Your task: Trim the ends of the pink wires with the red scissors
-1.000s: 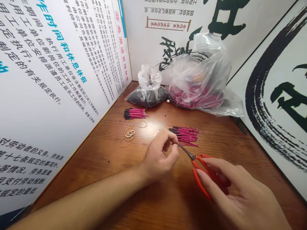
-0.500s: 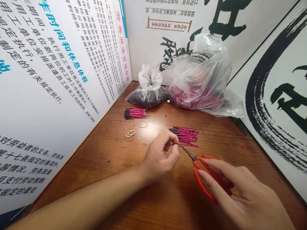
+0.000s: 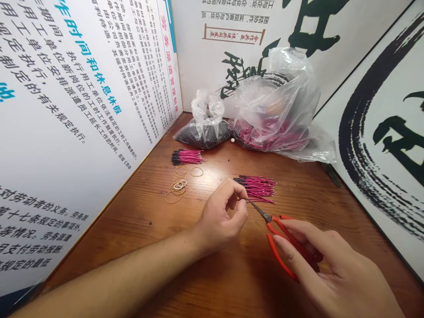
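My right hand grips a pair of scissors with red looped handles and dark narrow blades. The blades look closed or nearly so, and their tips meet the fingertips of my left hand. That hand is pinched, thumb against forefinger; a tiny dark bit shows at the tips, too small to name. Just beyond the scissors lies a loose pile of pink wires with black ends, partly behind my left fingers. Farther left is a neater bunch of similar pink and black wires.
Several tan rubber bands and white rings lie left of my left hand. At the back stand a clear bag of black pieces and a larger clear bag of pink wires. Printed panels wall in the wooden table.
Almost nothing differs. The scissors' handles sit very slightly closer together under my right hand; my left hand stays in its pinch at the blade tips.
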{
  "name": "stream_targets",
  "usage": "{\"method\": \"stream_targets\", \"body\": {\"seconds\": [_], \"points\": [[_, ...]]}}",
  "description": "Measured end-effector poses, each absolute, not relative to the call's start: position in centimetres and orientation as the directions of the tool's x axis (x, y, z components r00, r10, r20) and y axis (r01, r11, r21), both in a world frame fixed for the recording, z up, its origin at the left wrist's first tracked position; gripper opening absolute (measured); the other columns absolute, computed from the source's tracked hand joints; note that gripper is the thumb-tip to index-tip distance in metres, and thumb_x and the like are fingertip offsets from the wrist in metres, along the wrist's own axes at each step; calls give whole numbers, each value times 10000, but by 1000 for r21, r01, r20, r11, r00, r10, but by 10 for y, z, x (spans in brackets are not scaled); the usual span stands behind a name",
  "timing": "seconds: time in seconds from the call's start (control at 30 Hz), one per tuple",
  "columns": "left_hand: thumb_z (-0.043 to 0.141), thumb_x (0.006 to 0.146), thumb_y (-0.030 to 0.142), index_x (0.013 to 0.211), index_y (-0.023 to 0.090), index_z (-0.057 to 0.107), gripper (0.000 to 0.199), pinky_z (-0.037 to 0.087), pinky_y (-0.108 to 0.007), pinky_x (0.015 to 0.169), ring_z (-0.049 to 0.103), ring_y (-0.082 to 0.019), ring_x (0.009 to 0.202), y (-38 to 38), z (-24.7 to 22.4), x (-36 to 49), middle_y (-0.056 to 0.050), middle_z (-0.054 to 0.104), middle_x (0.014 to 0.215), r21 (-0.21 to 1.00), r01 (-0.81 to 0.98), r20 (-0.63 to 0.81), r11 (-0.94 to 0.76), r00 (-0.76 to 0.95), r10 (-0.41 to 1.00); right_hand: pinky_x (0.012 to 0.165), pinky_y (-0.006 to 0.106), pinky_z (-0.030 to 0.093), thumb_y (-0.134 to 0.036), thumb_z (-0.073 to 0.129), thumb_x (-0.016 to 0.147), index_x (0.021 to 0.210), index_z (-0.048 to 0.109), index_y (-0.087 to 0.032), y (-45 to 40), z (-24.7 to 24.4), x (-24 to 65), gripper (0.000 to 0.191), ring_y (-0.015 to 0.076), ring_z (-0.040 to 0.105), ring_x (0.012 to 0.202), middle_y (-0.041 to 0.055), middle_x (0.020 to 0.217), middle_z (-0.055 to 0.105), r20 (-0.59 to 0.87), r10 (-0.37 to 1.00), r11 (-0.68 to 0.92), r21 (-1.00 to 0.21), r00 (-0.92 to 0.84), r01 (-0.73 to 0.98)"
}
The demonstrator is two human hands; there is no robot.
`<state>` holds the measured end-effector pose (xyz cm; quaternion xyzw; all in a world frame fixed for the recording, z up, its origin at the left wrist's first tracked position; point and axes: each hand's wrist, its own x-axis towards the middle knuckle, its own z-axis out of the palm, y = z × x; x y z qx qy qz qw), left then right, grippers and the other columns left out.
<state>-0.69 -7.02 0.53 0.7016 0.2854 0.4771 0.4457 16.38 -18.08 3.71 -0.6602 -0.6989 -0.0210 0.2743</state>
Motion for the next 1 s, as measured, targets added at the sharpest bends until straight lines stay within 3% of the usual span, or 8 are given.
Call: {"method": "stream_targets", "body": {"seconds": [0.77, 1.0], "points": [[484, 889, 82, 868, 177, 512, 102, 393, -264, 656, 453, -129, 722, -69, 3, -7, -19, 492, 845, 851, -13, 489, -525, 381, 785, 484, 229, 483, -445, 604, 912, 1004, 681, -299, -182, 38, 166, 189, 111, 608, 463, -69, 607, 641, 404, 915, 119, -281, 5, 952], [487, 890, 75, 867, 172, 511, 103, 390, -263, 654, 450, -128, 725, -69, 3, -7, -19, 488, 850, 855, -25, 487, -518, 382, 785, 514, 236, 471, -469, 579, 924, 1018, 675, -327, -184, 35, 164, 195, 105, 596, 482, -80, 633, 646, 378, 924, 86, -338, 52, 937]]}}
